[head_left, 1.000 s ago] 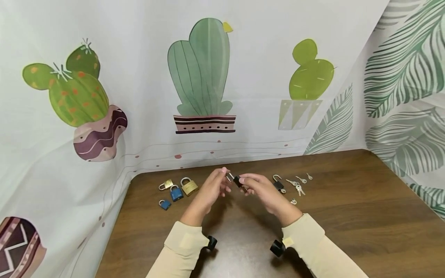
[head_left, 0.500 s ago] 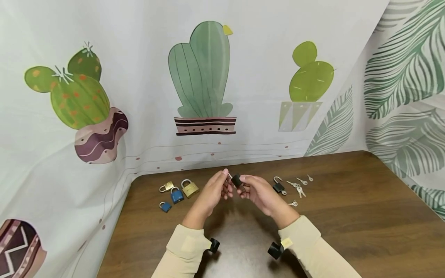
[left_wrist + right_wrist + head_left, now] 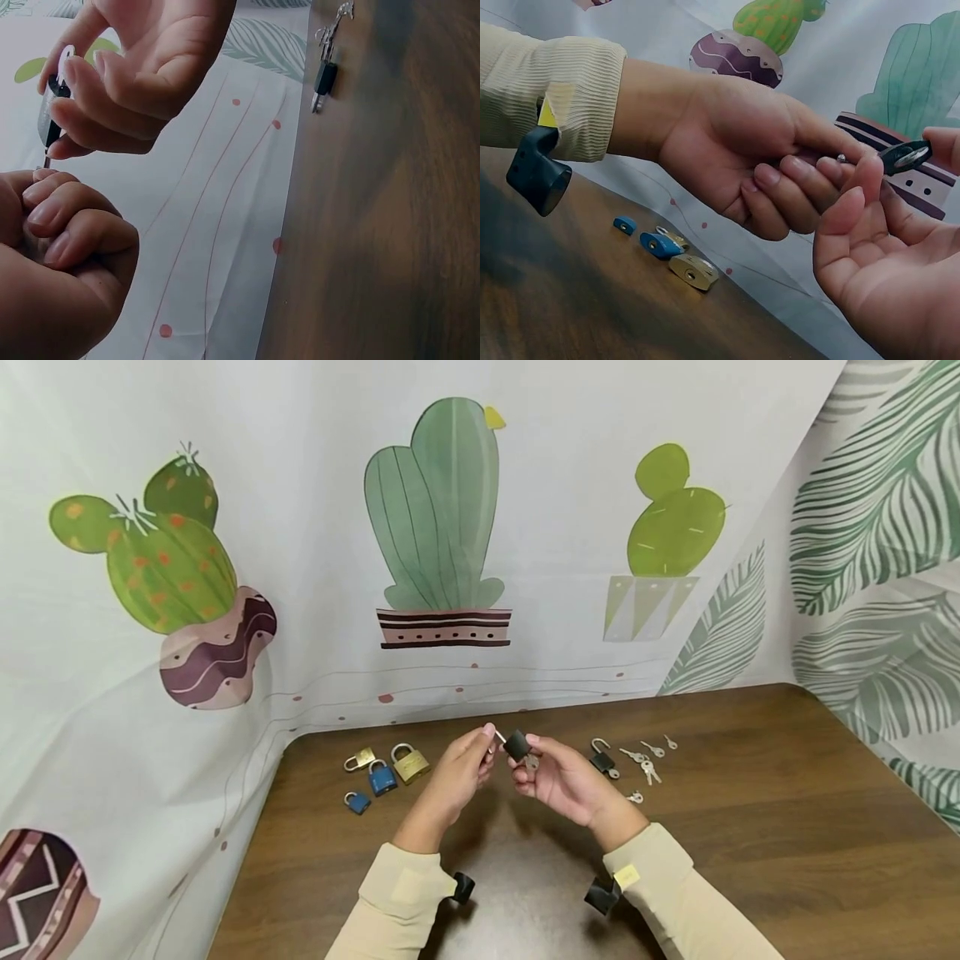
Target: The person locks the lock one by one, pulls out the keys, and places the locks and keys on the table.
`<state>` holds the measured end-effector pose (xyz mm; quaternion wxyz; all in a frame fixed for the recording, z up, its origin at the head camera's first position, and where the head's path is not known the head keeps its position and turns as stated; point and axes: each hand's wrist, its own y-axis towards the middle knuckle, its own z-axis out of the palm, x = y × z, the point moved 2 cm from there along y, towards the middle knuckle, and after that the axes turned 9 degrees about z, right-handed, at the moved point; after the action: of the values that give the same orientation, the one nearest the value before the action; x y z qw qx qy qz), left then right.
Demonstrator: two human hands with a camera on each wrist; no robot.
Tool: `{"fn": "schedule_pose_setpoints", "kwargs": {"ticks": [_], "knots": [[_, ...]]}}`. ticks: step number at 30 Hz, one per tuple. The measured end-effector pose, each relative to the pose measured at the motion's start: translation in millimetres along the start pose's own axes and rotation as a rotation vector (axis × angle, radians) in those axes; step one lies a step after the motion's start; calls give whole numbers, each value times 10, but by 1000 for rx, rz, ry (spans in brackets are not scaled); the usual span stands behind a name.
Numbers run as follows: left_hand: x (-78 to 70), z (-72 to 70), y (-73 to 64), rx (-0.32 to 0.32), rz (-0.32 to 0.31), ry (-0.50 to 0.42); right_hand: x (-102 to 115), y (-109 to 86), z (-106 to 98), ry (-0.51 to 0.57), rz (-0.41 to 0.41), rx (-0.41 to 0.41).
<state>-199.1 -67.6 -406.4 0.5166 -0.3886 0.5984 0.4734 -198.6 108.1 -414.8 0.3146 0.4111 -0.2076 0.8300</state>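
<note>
This looks like an indoor recording corner: a brown wood-grain table (image 3: 787, 827) stands close against a pale hanging cloth (image 3: 555, 527) printed with potted cacti (image 3: 457, 527) and large leaves (image 3: 885, 502) (its creases give it away as fabric). A small black camera (image 3: 602, 896) sits at each cream cuff (image 3: 651, 853). Whether the room belongs to a home, office or studio, I cannot tell.

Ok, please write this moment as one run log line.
left fingers: pinch shackle; right fingers: hold black padlock; key: opposite shackle; other padlocks, loose keys: on table
</note>
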Motion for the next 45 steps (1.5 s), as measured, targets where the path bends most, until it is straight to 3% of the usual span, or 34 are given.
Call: {"fn": "schedule_pose_setpoints", "kwargs": {"ticks": [8,12,19,27,31,36,45], "knots": [[-24,47,-19,-33,13,-15,-19,-8,-4,-9,-27,93],[-33,69,-25,-46,15,-25,-22,-9,2,-40,-52,99],[-35,99,-25,-82,46,-12,-30,-19,5,-133,-56,5],[-20,92,-15,-129,57,9,-71,-10,17,-325,-35,-62],[-14,63,-17,-158,50,18,-47,-10,24,-399,-55,-149],[1,39,-18,-150,55,53,-3,-12,6,-451,-69,-249],[-2,117,-37,-115,72,47,33,-52,43,-529,-107,-279]]}}
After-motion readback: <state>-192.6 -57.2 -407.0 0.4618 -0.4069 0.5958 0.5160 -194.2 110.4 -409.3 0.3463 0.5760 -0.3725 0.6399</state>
